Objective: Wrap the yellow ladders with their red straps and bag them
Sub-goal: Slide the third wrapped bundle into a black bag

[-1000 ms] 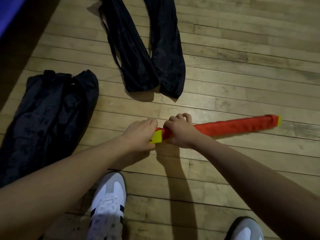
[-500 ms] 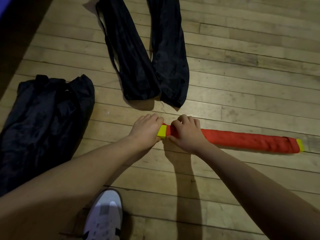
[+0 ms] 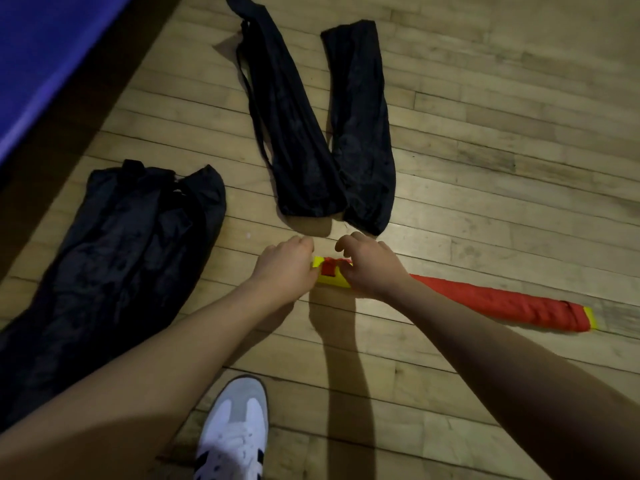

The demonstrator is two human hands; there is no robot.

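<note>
I see a wooden plank floor (image 3: 485,98), a blue mat (image 3: 45,46) at the floor's far left corner, a white and grey sneaker (image 3: 232,431) at its near edge

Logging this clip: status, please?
Both hands, left and right, grip the ladder bundle's near end. Red strap end still loose. Empty bags ahead, nothing blocking.

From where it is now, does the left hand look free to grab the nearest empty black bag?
Probably yes. The left hand grips the wrapped ladder bundle, so it must let go first. The narrow black bag ends just beyond its fingers, with only bare wooden floor between.
</note>
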